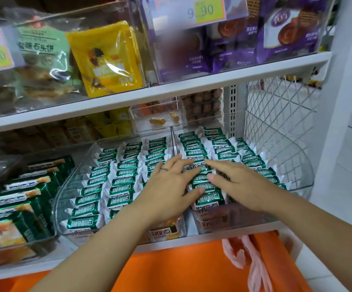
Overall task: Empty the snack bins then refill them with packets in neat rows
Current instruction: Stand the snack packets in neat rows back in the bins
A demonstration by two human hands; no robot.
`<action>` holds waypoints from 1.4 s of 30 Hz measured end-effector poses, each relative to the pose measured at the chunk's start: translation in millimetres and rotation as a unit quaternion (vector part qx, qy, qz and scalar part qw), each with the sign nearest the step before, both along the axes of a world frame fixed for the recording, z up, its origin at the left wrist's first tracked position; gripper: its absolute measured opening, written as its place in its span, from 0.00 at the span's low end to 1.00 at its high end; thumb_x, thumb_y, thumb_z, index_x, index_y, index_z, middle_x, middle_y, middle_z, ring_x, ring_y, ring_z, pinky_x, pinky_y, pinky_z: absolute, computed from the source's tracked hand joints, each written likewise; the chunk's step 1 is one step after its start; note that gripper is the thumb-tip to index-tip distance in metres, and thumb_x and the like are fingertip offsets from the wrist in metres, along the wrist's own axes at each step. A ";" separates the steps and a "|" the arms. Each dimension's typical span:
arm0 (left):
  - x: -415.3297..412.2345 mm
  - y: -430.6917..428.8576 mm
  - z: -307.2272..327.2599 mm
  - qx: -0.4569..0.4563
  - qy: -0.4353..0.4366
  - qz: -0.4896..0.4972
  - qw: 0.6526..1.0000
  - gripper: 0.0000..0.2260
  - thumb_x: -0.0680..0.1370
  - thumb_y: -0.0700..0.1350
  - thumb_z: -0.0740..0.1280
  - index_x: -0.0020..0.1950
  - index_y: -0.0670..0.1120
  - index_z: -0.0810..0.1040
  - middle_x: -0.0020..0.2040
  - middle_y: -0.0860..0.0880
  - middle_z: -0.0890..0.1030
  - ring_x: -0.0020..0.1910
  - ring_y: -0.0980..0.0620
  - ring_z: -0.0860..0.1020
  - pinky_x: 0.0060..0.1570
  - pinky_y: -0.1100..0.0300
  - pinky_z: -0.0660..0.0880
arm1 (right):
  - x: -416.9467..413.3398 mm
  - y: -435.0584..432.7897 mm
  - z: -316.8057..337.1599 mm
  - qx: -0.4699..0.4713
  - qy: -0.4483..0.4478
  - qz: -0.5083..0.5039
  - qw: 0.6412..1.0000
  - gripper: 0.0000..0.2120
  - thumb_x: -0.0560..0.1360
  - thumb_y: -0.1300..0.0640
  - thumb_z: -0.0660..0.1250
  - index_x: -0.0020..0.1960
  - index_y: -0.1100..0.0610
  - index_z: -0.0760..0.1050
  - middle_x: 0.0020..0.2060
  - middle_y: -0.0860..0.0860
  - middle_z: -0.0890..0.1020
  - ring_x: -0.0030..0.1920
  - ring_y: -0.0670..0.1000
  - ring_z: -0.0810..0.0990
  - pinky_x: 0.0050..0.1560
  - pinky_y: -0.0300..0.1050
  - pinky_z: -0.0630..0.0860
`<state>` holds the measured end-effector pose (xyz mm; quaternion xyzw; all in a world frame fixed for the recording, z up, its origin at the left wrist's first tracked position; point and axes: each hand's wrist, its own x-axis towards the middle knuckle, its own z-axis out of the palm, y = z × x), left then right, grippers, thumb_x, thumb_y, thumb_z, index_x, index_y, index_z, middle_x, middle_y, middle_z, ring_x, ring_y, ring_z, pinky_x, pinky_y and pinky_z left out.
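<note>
The green-and-white packets (126, 165) stand in rows inside two clear bins set side by side on the middle shelf (202, 237). The left bin (69, 207) holds three rows; the right bin (297, 165) holds further rows of the same packet.

Obstructed areas:
- The near end of the left bin's right-hand row is hidden under the left forearm.
- The middle part of the right bin's left rows is covered by both hands.
- The lowest packets show only blurred through the bins' front walls.
- Print on the packets reads upside down and is hard to make out.

Hand pose:
- The left hand (170, 182) lies palm down across the divide between the bins, fingers straight and spread, fingertips on the right bin's packets. It grips nothing.
- The right hand (240, 184) lies palm down just beside it, fingers extended toward the left, resting flat on the packet tops. It grips nothing.

Surroundings: green boxed packs (23, 197) stand left of the bins, a wire mesh panel (280, 106) closes the shelf's right end, and a pink plastic bag (244, 256) hangs below against an orange panel (181, 266).
</note>
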<state>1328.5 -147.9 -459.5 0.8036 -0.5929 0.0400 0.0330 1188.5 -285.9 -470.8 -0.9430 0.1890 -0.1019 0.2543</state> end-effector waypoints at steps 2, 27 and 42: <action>0.4 1.4 1.0 -0.019 0.016 -0.003 1.000 0.25 0.80 0.61 0.55 0.76 0.58 0.58 0.76 0.56 0.57 0.76 0.55 0.48 0.74 0.45 0.50 | -3.1 -4.2 7.2 -0.002 -0.038 -0.022 0.999 0.24 0.79 0.41 0.52 0.74 0.41 0.59 0.74 0.43 0.62 0.74 0.46 0.59 0.74 0.52 0.57; 35.2 139.4 -32.0 0.043 -0.025 0.060 0.997 0.34 0.69 0.67 0.29 0.76 0.63 0.39 0.79 0.53 0.40 0.78 0.47 0.44 0.74 0.44 0.41 | 56.7 131.2 19.4 -0.390 0.267 0.060 0.880 0.38 0.77 0.32 0.44 0.78 0.53 0.41 0.76 0.59 0.54 0.76 0.58 0.52 0.73 0.63 0.33; 66.8 155.6 -26.6 -0.054 0.054 0.088 0.993 0.23 0.82 0.58 0.43 0.77 0.57 0.53 0.78 0.54 0.54 0.77 0.52 0.51 0.75 0.49 0.45 | 138.3 119.5 16.2 -0.153 0.250 -0.043 0.955 0.35 0.78 0.34 0.36 0.78 0.52 0.43 0.78 0.50 0.44 0.77 0.54 0.44 0.75 0.53 0.42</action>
